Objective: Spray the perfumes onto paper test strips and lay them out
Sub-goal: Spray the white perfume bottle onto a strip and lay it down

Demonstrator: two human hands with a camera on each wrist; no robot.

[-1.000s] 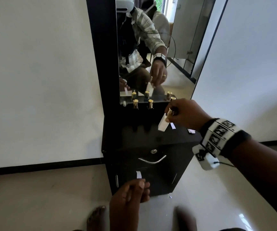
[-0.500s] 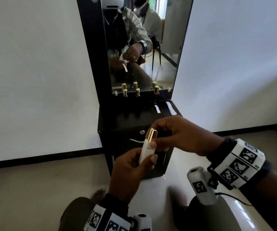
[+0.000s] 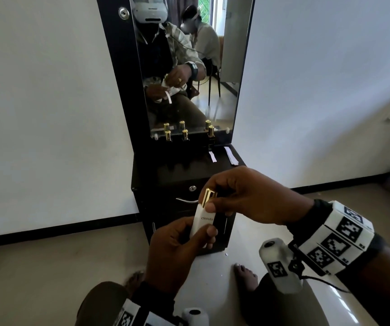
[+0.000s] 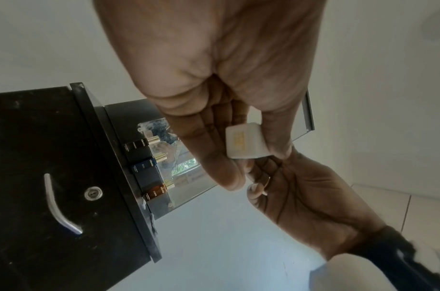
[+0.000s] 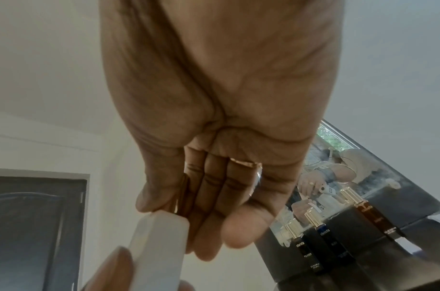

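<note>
You are holding a white perfume bottle (image 3: 202, 222) marked "clensta" in front of the black dressing cabinet (image 3: 165, 175), its long axis standing nearly upright and leaning a little to the right. Your left hand (image 3: 177, 252) is curling round the lower body, thumb across the front face, while your right hand (image 3: 250, 196) is coming in from the right and pinching the gold cap (image 3: 208, 196) between thumb and fingertips. The cap is lying directly above the left-hand grip, so pulling it off looks like a straight lift along the bottle's axis. In the mirror (image 3: 189, 67) a paper strip appears to be hanging from your left hand; the direct views are not showing it. On the cabinet top, three dark gold-capped bottles (image 3: 184, 135) are standing against the mirror, and two paper test strips (image 3: 230, 156) are lying flat near the right edge. White walls and a pale tiled floor (image 3: 48, 267) are surrounding the cabinet.
</note>
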